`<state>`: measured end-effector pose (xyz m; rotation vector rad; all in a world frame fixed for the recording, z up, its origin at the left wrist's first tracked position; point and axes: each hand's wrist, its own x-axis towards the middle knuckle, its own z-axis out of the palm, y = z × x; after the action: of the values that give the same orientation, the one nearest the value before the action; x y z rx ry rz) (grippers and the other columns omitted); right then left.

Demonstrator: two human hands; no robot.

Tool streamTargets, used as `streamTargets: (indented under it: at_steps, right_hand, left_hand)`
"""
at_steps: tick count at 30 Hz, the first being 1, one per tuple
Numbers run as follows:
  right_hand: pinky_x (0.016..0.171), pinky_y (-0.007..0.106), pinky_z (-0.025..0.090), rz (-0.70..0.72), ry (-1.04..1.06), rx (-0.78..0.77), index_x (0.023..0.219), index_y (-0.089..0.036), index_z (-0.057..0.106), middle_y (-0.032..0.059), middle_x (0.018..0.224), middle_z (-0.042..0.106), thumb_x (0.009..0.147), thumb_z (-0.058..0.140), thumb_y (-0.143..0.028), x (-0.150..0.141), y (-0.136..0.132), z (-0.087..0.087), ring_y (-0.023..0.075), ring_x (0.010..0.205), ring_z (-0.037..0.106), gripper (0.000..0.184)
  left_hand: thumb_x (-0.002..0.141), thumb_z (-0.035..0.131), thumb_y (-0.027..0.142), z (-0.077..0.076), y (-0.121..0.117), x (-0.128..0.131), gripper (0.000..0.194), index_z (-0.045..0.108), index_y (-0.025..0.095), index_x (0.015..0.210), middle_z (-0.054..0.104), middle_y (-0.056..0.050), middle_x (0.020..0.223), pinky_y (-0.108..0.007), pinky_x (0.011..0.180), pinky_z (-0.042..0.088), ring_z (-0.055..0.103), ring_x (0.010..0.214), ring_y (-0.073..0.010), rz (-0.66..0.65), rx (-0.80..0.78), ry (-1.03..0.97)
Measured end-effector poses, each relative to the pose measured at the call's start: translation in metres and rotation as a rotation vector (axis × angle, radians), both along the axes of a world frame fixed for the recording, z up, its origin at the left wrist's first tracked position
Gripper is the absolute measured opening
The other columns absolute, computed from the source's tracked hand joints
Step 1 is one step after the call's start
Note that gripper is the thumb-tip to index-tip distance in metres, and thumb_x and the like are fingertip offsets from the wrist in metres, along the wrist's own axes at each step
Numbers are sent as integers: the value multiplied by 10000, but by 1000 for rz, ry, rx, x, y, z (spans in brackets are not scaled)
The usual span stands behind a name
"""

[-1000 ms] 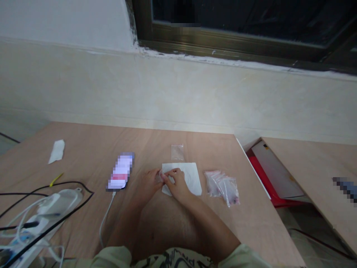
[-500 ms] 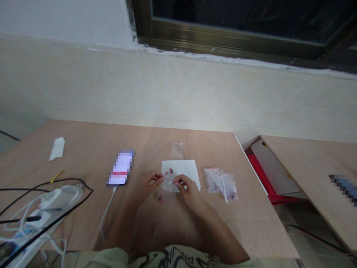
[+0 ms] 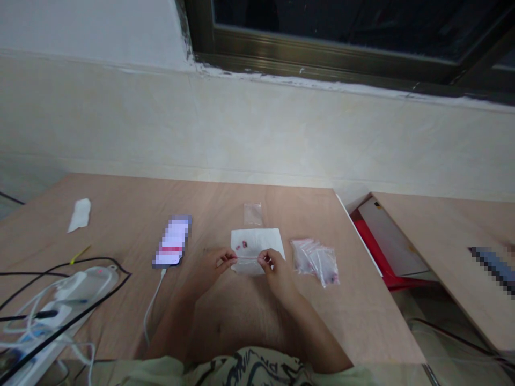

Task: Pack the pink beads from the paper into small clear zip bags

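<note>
- A cream-painted wall (image 3: 257,128) runs across the back, below a dark bronze metal window frame (image 3: 322,53).
- A light-brown plywood table (image 3: 120,214) fills the lower view, with a separate plywood board (image 3: 450,225) to its right and a red plastic object (image 3: 372,241) in the gap between them.
- On the table's left lie a white power strip (image 3: 80,289), a black cable (image 3: 40,273), and a white charging cable (image 3: 153,305) leading to a phone (image 3: 171,241) with a pixelated screen.
- Farther left are a crumpled white tissue (image 3: 79,215) and a small yellow strip (image 3: 80,254).
- A white paper sheet (image 3: 273,238) lies mid-table, just below a single clear plastic bag (image 3: 252,214) and just left of a bundle of clear zip bags (image 3: 316,262).
- The left hand (image 3: 211,264) and right hand (image 3: 277,265) hover over the paper's near edge, their fingers pinching opposite ends of a thin red cord (image 3: 247,258).
- The cord stretches level above the paper, near small red bits (image 3: 241,245) lying on it.
</note>
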<state>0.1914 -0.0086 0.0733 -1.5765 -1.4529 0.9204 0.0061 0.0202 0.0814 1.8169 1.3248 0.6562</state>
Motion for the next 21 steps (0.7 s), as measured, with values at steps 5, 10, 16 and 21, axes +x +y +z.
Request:
streamTargets:
  at_steps: [5, 10, 16, 21]
  right_hand:
    - [660, 275, 379, -25, 95, 17, 716, -180, 496, 23, 739, 531, 741, 448, -279, -5, 1, -7, 155, 729, 477, 112]
    - [565, 243, 378, 83, 433, -158, 705, -184, 492, -5, 664, 530, 686, 512, -415, -10, 12, -6, 128, 613, 489, 233]
    - [543, 240, 363, 40, 665, -211, 590, -184, 468, -22, 548, 546, 558, 618, -386, -12, 25, 2, 107, 513, 478, 253]
    - [545, 248, 371, 11, 698, -258, 555, -178, 468, -20, 503, 558, 539, 625, -343, -12, 31, 4, 102, 479, 486, 228]
  left_hand:
    - [730, 472, 314, 2, -2, 4, 168, 587, 192, 741, 607, 1, 713, -259, 633, 425, 549, 682, -145, 31, -5, 12]
    - [729, 462, 315, 8, 0, 9, 189, 576, 165, 744, 607, -4, 690, -256, 628, 437, 561, 664, -143, 32, -70, -112]
    - [732, 465, 374, 8, 5, 13, 214, 535, 174, 763, 587, 20, 713, -241, 627, 442, 563, 660, -127, 80, -167, -223]
    - [745, 440, 382, 8, 10, 17, 227, 524, 172, 734, 542, 27, 680, -236, 635, 443, 540, 653, -117, 77, -177, -283]
